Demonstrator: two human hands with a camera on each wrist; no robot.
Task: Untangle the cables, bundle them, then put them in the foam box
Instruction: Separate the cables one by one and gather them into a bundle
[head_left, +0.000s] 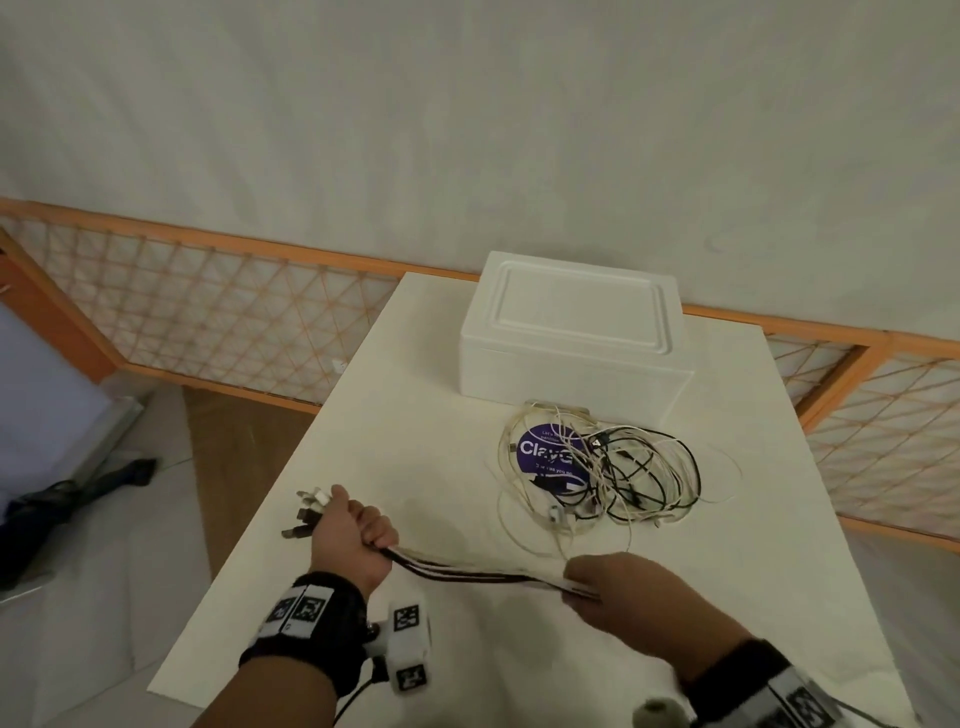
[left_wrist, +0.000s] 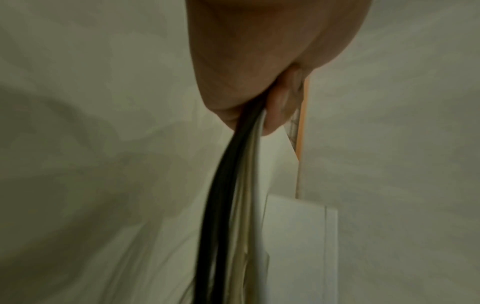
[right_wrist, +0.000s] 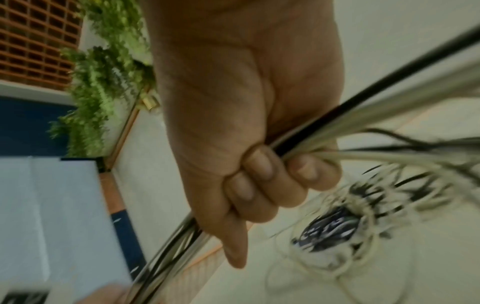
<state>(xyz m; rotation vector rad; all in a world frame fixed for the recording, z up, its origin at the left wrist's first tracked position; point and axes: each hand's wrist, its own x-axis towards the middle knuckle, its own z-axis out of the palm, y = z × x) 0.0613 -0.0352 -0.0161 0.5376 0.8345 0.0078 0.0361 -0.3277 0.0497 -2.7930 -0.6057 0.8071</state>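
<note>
A person stands at a white table (head_left: 363, 415) and holds a bunch of black and white cables (head_left: 467, 571) stretched taut between two fists, above the near part of the table.

The left hand (head_left: 353, 535) is closed around the bunch near the plugs (head_left: 309, 512), which stick out past the thumb side at the near left. The left wrist view is blurred; only the heel of the hand and streaks of dark and pale cord show there.

The right hand (head_left: 618, 592) is seen from the back in the head view, its fingers hidden. The right wrist view shows those fingers (right_wrist: 259, 164) curled tightly around the cords, which pass through the fist.

From the right hand the cables trail away into a loose tangle (head_left: 613, 467) of thin black and cream loops lying right of centre on the table. The tangle partly covers a round purple sticker (head_left: 540, 452) whose lettering is cut off.

Just beyond the tangle, at the far edge of the table, sits the white foam box (head_left: 571, 332) with its lid on.
</note>
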